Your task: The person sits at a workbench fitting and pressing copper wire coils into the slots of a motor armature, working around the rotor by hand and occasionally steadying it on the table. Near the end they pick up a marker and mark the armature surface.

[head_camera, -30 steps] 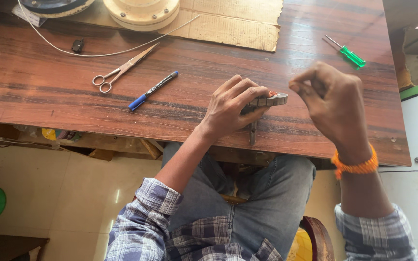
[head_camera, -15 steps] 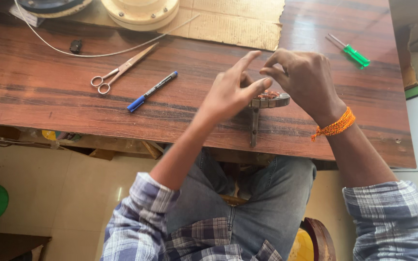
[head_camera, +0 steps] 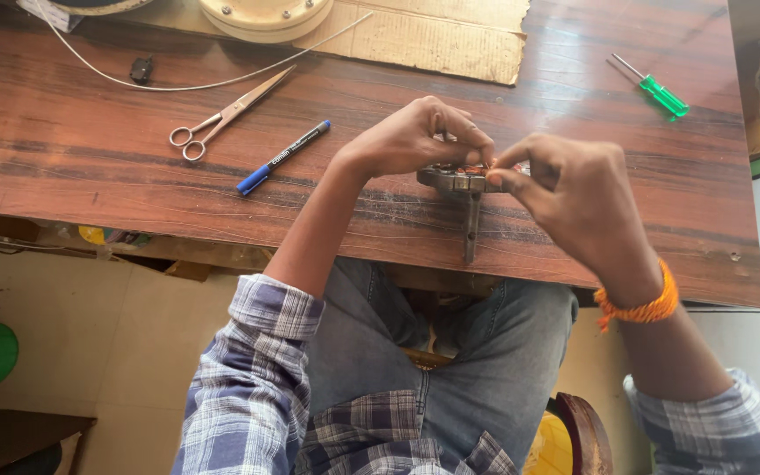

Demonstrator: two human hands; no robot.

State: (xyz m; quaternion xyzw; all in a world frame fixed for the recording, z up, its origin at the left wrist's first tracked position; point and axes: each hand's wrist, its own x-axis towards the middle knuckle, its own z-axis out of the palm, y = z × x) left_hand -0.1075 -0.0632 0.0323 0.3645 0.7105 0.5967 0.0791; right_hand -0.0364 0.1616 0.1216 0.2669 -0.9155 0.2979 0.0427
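Metal part (head_camera: pixel 461 182) pinched by fingers of left hand (head_camera: pixel 415 136) and right hand (head_camera: pixel 578 193).

**Wood, steel and plastic under bare hands**

The surface (head_camera: pixel 90 158) is dark reddish wood with a streaky grain and a soft sheen where light falls. The small part (head_camera: pixel 465 189) pinched between the left hand (head_camera: pixel 415 136) and right hand (head_camera: pixel 573 189) looks like dull grey metal. The scissors (head_camera: pixel 222 119) are bright, smooth steel. The pen (head_camera: pixel 281 158) is glossy plastic, black with a blue cap; the screwdriver (head_camera: pixel 657 88) has a translucent green plastic handle. The cardboard sheet (head_camera: pixel 433 40) is matt, rough brown. The shirt sleeves (head_camera: pixel 257 369) are soft checked cloth.
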